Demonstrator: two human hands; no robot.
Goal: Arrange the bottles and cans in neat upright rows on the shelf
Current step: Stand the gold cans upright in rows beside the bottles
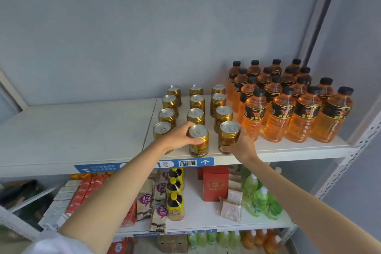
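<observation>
Head view. The top shelf [82, 130] carries 12 gold cans [196, 102] standing upright in 3 rows of 4, running front to back. To their right stands a block of orange bottles [277, 109] with black caps, all upright and packed closely together.

The left hand [179, 136] grips the front can of the middle row [198, 140]; the fingers curl round its upper body and the thumb lies across its face. This can stands upright at the front edge of the shelf, just above the blue label strip [185, 163]. The left forearm crosses in front of the front can of the left row [162, 130].

The right hand [241, 144] grips the front can of the right row [228, 137]; the thumb wraps round its base and the fingers pass behind it. This can stands upright, just beside the nearest orange bottle.

The lower shelf [195, 208] holds yellow-capped dark bottles [175, 205], a red box [215, 183], green bottles [260, 198], snack packets [145, 204] and red cartons [82, 192].
</observation>
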